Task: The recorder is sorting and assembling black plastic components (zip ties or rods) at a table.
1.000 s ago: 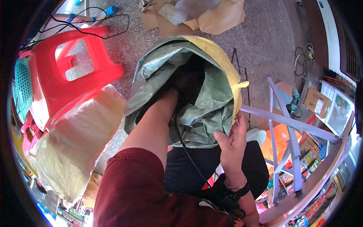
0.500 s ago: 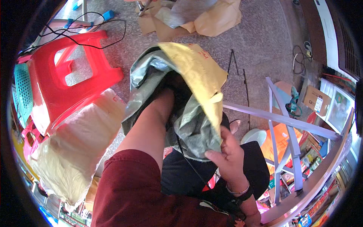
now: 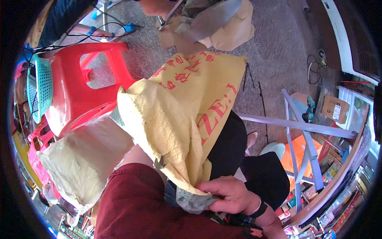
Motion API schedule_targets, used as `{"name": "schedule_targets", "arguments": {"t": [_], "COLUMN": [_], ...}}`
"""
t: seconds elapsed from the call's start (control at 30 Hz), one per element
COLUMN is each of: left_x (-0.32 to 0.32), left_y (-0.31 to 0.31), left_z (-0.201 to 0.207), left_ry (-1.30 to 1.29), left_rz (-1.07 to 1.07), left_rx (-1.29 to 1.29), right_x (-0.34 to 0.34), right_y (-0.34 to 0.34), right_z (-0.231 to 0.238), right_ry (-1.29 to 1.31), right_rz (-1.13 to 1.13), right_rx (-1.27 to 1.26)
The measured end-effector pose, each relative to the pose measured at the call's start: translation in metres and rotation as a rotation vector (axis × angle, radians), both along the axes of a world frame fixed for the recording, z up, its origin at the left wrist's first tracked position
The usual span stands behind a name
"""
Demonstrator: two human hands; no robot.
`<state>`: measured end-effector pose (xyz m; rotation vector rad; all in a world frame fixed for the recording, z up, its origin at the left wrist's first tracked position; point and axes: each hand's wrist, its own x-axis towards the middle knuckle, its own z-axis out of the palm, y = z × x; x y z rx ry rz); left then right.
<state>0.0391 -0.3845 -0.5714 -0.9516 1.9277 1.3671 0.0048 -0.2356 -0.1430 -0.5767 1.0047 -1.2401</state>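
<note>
A yellow paper sack (image 3: pixel 171 119) with red printing and a grey lining spreads over my lap, its open end toward me. My right hand (image 3: pixel 232 195) is closed on the rim at the mouth, thumb and fingers pinching the edge where grey lining shows. My left forearm (image 3: pixel 140 155) passes beneath the sack from the dark red sleeve (image 3: pixel 131 195). The sack hides my left hand, so its fingers cannot be seen. Black cloth (image 3: pixel 227 149) over my legs shows beside the sack.
At left stand a red plastic stool (image 3: pixel 75 91), a teal basket (image 3: pixel 41 87) and a pale sack (image 3: pixel 87 155). Crumpled brown paper (image 3: pixel 232 28) lies on the floor ahead. Grey metal bars (image 3: pixel 298 124) and a cardboard box (image 3: pixel 335 108) are at right.
The sack's mouth has turned down toward me, so its printed yellow outside now faces up and covers my left forearm. My right hand has moved nearer to me, still gripping the rim.
</note>
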Motion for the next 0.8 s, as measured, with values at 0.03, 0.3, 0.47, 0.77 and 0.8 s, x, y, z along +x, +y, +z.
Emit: {"name": "schedule_targets", "arguments": {"t": [0.03,0.3,0.47,0.77,0.8], "left_x": [-0.002,-0.013,-0.02,-0.006,0.003], "left_y": [-0.006,-0.044,-0.071,-0.098,-0.097], "left_z": [0.007,0.063,0.095,0.161,0.168], "left_ry": [0.006,0.044,0.059,0.028,0.013], "left_rz": [0.005,0.038,0.045,0.056,0.056], "left_rx": [-0.003,-0.024,-0.05,-0.053,-0.047], "right_x": [0.003,0.022,0.035,-0.004,-0.008], "right_y": [0.002,0.009,0.008,-0.018,-0.018], "right_z": [0.005,0.045,0.064,-0.018,-0.028], "right_ry": [0.02,-0.075,0.144,0.426,0.416], "right_rz": [-0.037,0.034,-0.24,-0.712,-0.714], "right_rx": [-0.058,-0.172,0.031,0.058,0.059]}}
